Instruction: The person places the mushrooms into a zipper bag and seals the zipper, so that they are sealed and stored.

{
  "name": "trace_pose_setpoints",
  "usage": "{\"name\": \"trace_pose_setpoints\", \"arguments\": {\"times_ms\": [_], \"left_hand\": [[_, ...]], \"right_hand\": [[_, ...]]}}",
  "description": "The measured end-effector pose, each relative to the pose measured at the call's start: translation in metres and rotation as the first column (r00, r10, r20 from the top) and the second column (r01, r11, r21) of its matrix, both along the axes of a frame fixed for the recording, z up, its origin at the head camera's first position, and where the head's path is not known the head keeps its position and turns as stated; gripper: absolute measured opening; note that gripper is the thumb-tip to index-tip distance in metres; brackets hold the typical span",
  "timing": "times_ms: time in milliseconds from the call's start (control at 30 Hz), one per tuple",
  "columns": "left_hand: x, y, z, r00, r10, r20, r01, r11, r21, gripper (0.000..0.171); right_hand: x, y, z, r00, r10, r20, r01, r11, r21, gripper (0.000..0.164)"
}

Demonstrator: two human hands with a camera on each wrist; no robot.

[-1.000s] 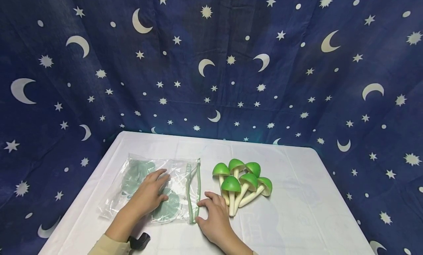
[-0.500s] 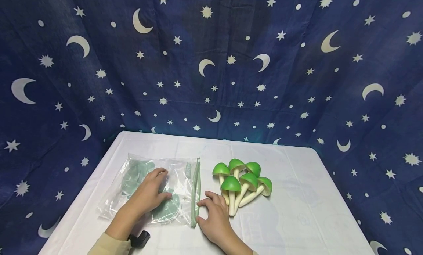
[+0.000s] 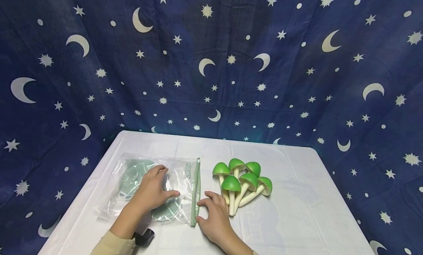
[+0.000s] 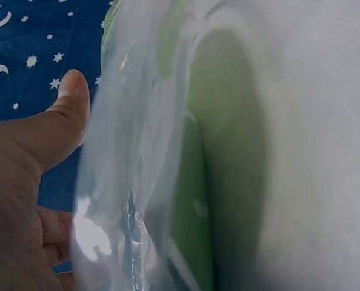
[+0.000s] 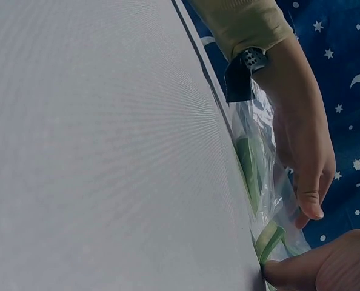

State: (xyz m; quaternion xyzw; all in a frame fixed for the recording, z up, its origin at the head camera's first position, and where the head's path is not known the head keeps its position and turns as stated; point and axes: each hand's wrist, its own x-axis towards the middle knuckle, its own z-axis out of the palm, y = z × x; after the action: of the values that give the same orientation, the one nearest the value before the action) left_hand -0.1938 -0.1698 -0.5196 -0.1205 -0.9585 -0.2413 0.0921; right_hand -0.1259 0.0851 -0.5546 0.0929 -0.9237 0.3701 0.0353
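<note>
the clear bag [image 3: 179,174], left of the green-capped mushrooms [image 3: 247,180], now has its mouth strips [image 3: 195,192] drawn together, apparently less open, the left hand [image 3: 152,189] loosely spread over it, the right hand [image 3: 215,217] touching its edge fingers-bent, grip unclear.

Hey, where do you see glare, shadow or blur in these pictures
Left wrist: bright white glare on the clear plastic bag with green trim, its near surface soft; a dark patch, likely shadow, on the white table. Right wrist: dim, fine fanning lines across the table. Head: small glints on the bag, green-capped pale mushrooms fairly crisp.
</note>
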Motion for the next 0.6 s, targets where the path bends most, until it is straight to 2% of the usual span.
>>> {"name": "trace_pose_setpoints", "arguments": {"times_ms": [333,600], "left_hand": [[-0.003,0.001,-0.01,1.0,0.005,-0.002,-0.005,1.0,0.019,0.11],[-0.003,0.0,-0.014,1.0,-0.019,-0.002,0.019,1.0,-0.021,0.103]], "right_hand": [[0.0,0.0,0.001,1.0,0.004,0.012,-0.004,1.0,0.0,0.036],[0.0,0.0,0.0,1.0,0.002,0.001,-0.002,1.0,0.005,0.037]]}}
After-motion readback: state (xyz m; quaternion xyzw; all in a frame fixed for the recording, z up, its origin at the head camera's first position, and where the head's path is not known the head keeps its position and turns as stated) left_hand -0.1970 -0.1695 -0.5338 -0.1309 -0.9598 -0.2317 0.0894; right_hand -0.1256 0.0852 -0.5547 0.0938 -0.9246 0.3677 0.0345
